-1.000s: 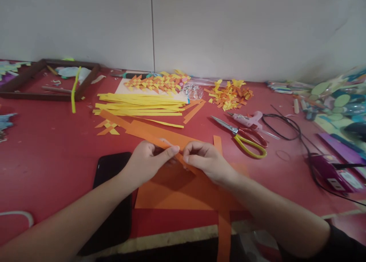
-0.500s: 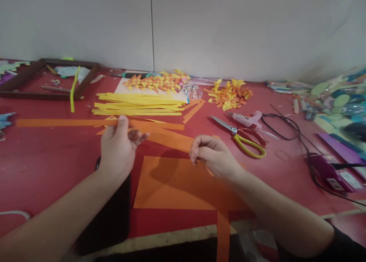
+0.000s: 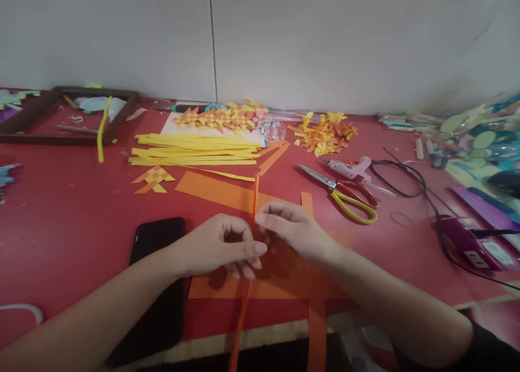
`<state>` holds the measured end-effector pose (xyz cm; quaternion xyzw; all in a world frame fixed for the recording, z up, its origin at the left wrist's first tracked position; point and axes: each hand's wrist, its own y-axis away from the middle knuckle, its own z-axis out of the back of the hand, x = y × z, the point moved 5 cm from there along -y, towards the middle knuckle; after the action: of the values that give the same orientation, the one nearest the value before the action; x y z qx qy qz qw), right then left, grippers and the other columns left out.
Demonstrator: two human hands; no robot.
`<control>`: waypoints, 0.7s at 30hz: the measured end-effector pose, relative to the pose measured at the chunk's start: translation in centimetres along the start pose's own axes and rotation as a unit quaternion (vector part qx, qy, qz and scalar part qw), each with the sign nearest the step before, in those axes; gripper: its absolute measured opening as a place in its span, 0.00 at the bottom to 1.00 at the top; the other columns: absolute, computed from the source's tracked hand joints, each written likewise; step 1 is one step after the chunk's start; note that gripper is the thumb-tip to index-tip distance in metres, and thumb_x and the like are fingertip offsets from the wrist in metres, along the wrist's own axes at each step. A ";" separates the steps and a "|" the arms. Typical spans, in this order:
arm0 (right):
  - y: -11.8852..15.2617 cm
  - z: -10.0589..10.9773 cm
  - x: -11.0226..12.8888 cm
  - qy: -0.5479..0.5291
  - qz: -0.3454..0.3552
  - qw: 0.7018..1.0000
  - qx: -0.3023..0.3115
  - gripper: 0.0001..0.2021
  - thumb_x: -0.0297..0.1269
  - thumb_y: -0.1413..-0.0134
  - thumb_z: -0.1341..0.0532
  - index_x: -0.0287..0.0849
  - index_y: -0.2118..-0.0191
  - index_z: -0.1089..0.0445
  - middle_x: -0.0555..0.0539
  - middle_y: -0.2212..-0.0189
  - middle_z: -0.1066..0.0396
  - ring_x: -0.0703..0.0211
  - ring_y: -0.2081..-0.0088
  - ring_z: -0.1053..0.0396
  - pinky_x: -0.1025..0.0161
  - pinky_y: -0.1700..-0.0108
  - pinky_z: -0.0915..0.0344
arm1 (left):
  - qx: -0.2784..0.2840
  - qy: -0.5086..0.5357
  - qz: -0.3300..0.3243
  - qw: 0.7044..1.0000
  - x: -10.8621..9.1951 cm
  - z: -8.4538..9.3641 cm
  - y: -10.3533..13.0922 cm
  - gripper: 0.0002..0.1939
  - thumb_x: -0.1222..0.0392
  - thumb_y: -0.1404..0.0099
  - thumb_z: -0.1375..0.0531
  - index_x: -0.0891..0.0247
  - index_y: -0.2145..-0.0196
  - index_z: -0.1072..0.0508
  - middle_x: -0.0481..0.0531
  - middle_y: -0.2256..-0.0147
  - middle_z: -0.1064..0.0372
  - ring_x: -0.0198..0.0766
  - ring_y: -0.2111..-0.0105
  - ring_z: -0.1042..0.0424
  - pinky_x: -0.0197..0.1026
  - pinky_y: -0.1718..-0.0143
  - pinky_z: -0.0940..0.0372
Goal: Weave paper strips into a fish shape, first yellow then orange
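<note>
An orange paper strip (image 3: 239,323) is turned nearly edge-on, running from above my hands down past the table edge. My right hand (image 3: 294,228) pinches its upper part between thumb and fingers. Just below, my left hand (image 3: 223,247) has its thumb and curled fingers closed around the strip; the exact grip is partly hidden. Under both hands lies an orange paper sheet (image 3: 219,288). A wider orange paper piece (image 3: 211,190) rests behind them. Another orange strip (image 3: 317,328) hangs over the table edge.
Beyond the hands lie yellow paper strips (image 3: 195,147), a woven paper fish (image 3: 154,178) and a heap of paper scraps (image 3: 325,134). Scissors (image 3: 335,188) and a pink glue gun (image 3: 351,169) are on the right. A black phone (image 3: 158,291) lies under my left forearm.
The strip has swung from lying sideways on the left to nearly upright. My left hand has come right and down beside my right hand, which has shifted slightly left. The woven fish is uncovered.
</note>
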<state>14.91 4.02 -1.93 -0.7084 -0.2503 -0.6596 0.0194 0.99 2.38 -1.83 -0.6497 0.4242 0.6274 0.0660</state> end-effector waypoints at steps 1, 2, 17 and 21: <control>0.0 -0.1 -0.1 0.034 0.005 0.999 0.004 0.13 0.45 0.50 0.35 0.40 0.72 0.33 0.52 0.77 0.34 0.67 0.77 0.37 0.68 0.74 0.40 | -0.002 -0.017 -0.008 1.000 0.0 0.1 -0.1 0.17 0.49 0.43 0.34 0.65 0.77 0.30 0.52 0.74 0.24 0.34 0.76 0.25 0.32 0.77 0.33; -0.1 -0.1 -0.1 0.069 0.016 0.997 0.001 0.12 0.44 0.49 0.35 0.40 0.71 0.33 0.52 0.77 0.34 0.67 0.76 0.36 0.67 0.73 0.40 | -0.005 -0.032 -0.017 0.999 0.0 0.2 -0.2 0.17 0.48 0.42 0.35 0.65 0.76 0.31 0.52 0.73 0.24 0.34 0.76 0.25 0.33 0.75 0.33; 0.5 -0.1 1.2 0.580 0.298 0.757 -0.043 0.16 0.24 0.48 0.44 0.43 0.54 0.28 0.42 0.61 0.30 0.50 0.59 0.38 0.53 0.55 0.37 | -0.150 -0.007 -0.098 0.984 -0.5 2.1 -0.7 0.16 0.49 0.37 0.39 0.65 0.74 0.31 0.47 0.75 0.30 0.29 0.74 0.33 0.34 0.69 0.38; 0.3 0.1 1.0 0.576 0.315 0.752 -0.059 0.14 0.22 0.50 0.43 0.41 0.60 0.26 0.43 0.64 0.29 0.51 0.61 0.37 0.55 0.57 0.37 | -0.145 -0.006 -0.099 0.984 -0.3 2.3 -0.7 0.17 0.49 0.37 0.39 0.65 0.75 0.31 0.46 0.77 0.32 0.28 0.76 0.36 0.32 0.71 0.40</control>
<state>15.09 4.11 -0.85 -0.2324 0.0850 -0.9128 0.3249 -0.21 4.36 -2.37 -0.6873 0.2622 0.6764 0.0359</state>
